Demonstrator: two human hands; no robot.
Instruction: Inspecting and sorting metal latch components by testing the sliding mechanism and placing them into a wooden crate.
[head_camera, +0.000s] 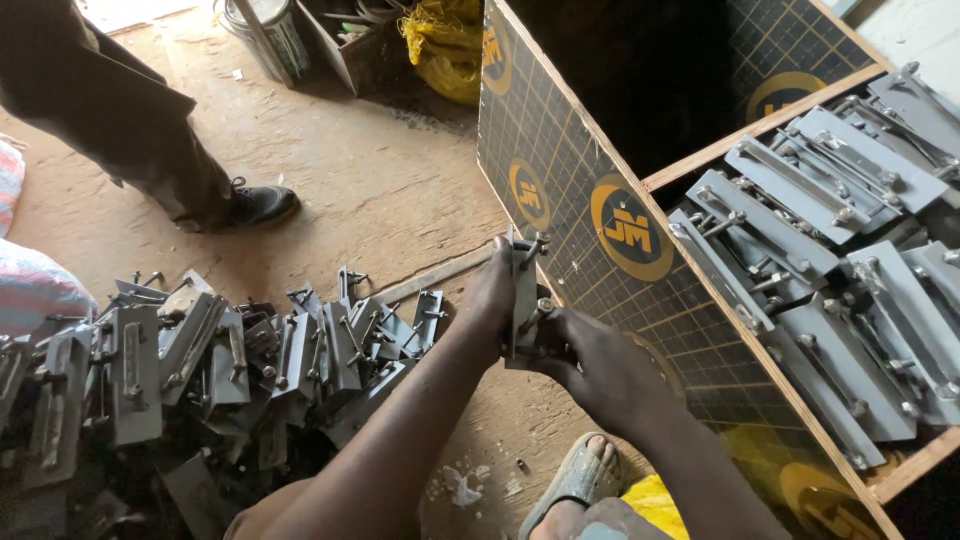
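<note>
Currently, items as seen from above:
Bracket (522, 300): grey metal plate with bolts, held upright at centre between both hands, just left of the board.
Left hand (490, 295): clasped round the bracket's left edge, fingers hidden behind the plate.
Right hand (600, 370): fingers curled onto the bracket's lower right side, gripping it.
Board (600, 230): dark plywood panel with a yellow grid and round yellow marks, standing tilted as the crate's near wall; it blocks the way between hands and crate.
Crate (900, 470): wooden-rimmed, right side; filled with flat grey brackets (830, 290) laid in overlapping rows, pins and bolts showing.
Pile (230, 360): loose grey brackets heaped on the floor, left, jumbled at all angles.
Floor (380, 180): bare, dusty, tan.
Sandal (575, 480): grey, on the person's foot, near centre.
Other person: dark trouser leg and black shoe (260, 205), far left.
Can (280, 35): metal, far.
Yellow sack (445, 45): crumpled, far centre.
</note>
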